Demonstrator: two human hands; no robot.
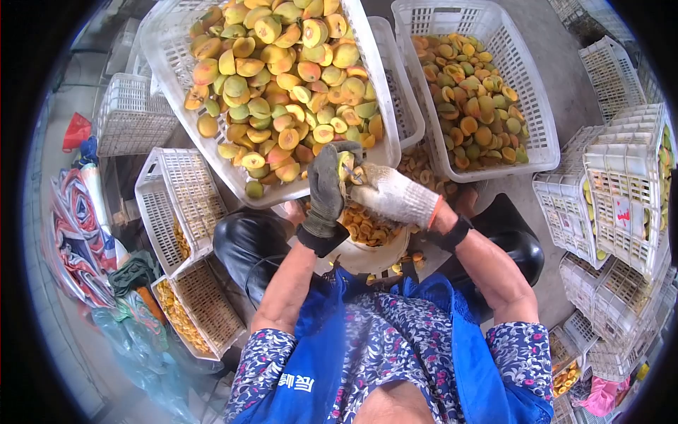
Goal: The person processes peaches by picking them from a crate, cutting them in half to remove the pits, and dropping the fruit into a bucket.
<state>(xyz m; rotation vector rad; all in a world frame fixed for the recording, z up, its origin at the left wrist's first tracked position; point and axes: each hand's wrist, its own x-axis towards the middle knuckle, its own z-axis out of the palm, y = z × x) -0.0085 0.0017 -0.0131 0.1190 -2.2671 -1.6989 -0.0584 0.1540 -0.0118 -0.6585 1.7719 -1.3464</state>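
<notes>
My left hand (327, 189), in a dark grey glove, is closed round a halved fruit (345, 167) with green and yellow flesh. Against the fruit's right side, my right hand (390, 194) in a whitish knit glove has its fingers pressed together; a small tool seems to be in them, but I cannot make it out well. Both hands are above a white bucket (367, 258) with orange fruit pieces (367, 227). Just beyond them stands a large white crate (385, 92) full of halved yellow-green and reddish fruit (282, 92).
A second white crate (526, 71) of halved fruit stands at the upper right. Stacked crates (621, 184) line the right side. More crates (187, 191) and crumpled plastic bags (134, 346) lie at the left. My knees flank the bucket.
</notes>
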